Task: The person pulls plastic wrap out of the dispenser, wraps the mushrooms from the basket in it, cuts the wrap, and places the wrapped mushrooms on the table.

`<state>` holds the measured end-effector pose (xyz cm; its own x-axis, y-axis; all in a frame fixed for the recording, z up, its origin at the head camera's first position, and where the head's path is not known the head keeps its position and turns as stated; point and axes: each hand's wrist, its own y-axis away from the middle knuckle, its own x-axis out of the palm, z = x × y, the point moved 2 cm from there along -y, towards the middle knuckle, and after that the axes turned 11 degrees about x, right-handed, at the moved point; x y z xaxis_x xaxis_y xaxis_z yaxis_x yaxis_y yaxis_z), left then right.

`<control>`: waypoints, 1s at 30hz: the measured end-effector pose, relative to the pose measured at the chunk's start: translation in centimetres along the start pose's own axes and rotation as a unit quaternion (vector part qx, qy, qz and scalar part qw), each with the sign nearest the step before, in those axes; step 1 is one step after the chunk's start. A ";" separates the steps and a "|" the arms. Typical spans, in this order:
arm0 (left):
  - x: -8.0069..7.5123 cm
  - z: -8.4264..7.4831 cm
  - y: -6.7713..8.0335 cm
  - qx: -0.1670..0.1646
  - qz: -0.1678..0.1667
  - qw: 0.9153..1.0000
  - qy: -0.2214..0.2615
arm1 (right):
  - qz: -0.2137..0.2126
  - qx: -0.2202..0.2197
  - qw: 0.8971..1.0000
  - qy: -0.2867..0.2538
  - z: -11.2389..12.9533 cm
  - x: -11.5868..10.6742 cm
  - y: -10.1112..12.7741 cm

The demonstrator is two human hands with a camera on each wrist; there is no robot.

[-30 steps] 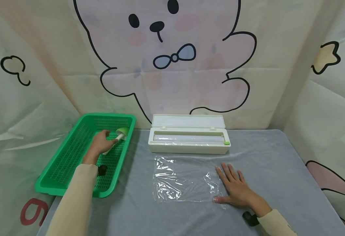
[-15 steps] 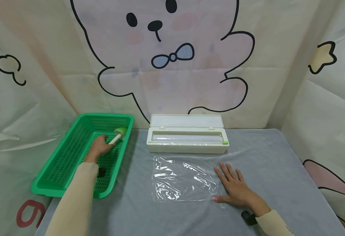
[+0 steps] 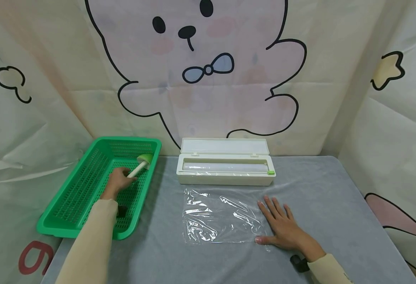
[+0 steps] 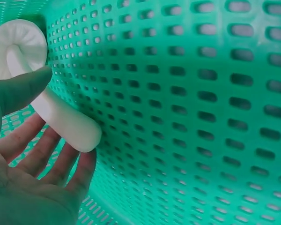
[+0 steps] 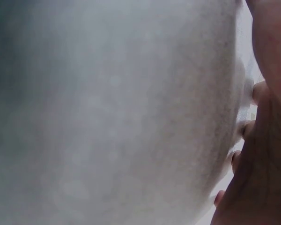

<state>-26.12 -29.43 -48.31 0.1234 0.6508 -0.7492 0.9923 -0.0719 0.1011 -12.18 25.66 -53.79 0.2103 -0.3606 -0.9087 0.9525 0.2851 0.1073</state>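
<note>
- The left hand [image 3: 118, 180] is down inside the green basket [image 3: 73, 221] at the table's left edge, fingers curling round the white stem of a toy mushroom [image 3: 141, 163] with a green cap.
- From the left wrist view, the stem [image 4: 65, 122] lies across the fingers [image 4: 61, 164] with the thumb coming over the top; the cap end [image 4: 18, 44] leans against the basket's perforated wall [image 4: 187, 93]. Looks like a grip closing, the mushroom not yet lifted.
- The right hand [image 3: 282, 227] lies flat and spread on the grey table [image 3: 336, 197], fingertips pinning the right edge of a loose sheet of cling film [image 3: 218, 219] that sits mid-table toward the front edge.
- Behind the sheet, at the back edge, the cream film dispenser [image 3: 225, 173] stands with its lid up and the roll showing.
- Step in hand, as I read it: picking the mushroom out of the basket while the film is held flat.
- The next move calls for a firm hold on the stem, a lift clear of the basket's rim, and a carry right to the film.
- The right palm wants to keep the sheet from creeping or wrinkling.
</note>
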 end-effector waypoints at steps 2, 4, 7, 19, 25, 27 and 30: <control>0.1 0.2 0.1 0.001 -0.015 1.000 0.015 | 0.013 0.012 1.000 0.009 0.3 -0.3 0.0; 0.2 0.3 0.2 -0.001 -0.029 0.999 0.029 | 0.023 0.020 0.999 0.016 0.3 -0.5 0.0; 0.3 0.5 0.4 -0.010 -0.047 0.998 0.045 | 0.025 0.023 0.999 0.017 0.3 -0.5 0.0; 0.2 0.8 0.6 -0.014 -0.070 0.996 0.061 | 0.025 0.025 0.999 0.002 0.2 -0.2 -0.1; -0.3 0.5 0.9 -0.006 -0.081 0.995 0.059 | 0.024 0.028 0.999 0.004 0.2 -0.2 -0.1; -0.5 0.3 1.1 -0.006 -0.085 0.994 0.061 | 0.026 0.029 0.999 0.003 0.2 -0.2 -0.1; -0.9 0.0 1.2 -0.004 -0.095 0.993 0.069 | 0.025 0.027 0.999 0.000 0.2 -0.2 -0.1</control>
<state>-25.00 -30.14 -47.52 -0.0692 0.7489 -0.6591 0.9973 0.0678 -0.0276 -12.23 25.52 -53.56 0.2576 -0.3463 -0.9021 0.9514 0.2540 0.1742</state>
